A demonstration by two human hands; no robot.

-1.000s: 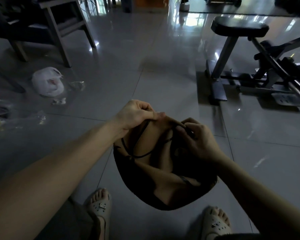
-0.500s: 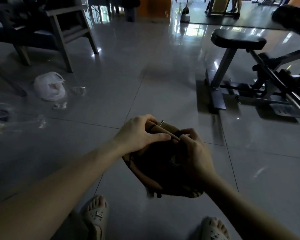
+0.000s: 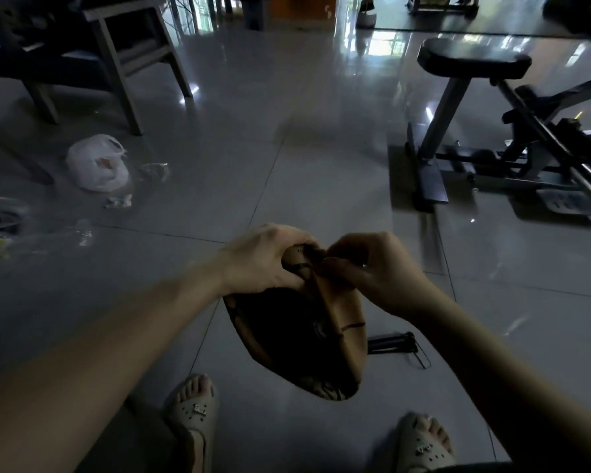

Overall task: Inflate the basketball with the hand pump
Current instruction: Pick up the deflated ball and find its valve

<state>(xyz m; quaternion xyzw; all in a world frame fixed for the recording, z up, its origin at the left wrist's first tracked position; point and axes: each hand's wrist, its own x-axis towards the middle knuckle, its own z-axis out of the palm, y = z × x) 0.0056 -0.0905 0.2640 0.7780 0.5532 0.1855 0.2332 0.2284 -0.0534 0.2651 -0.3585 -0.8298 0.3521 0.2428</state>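
A flat, collapsed brown basketball hangs folded in front of me above the tiled floor. My left hand grips its upper edge from the left. My right hand pinches the same upper fold from the right, fingers closed; a small glint shows at its fingertips, too dim to identify. A black hand pump with a wire loop lies on the floor just right of the ball, below my right wrist, touched by neither hand.
A weight bench and black gym frame stand at the right. Wooden chairs are at the back left. A white plastic bag and scraps lie on the left floor. My sandalled feet are below the ball.
The ball has turned and now hangs lower and longer from the hands. Both hands have shifted on its top edge. The pump on the floor has come into sight.
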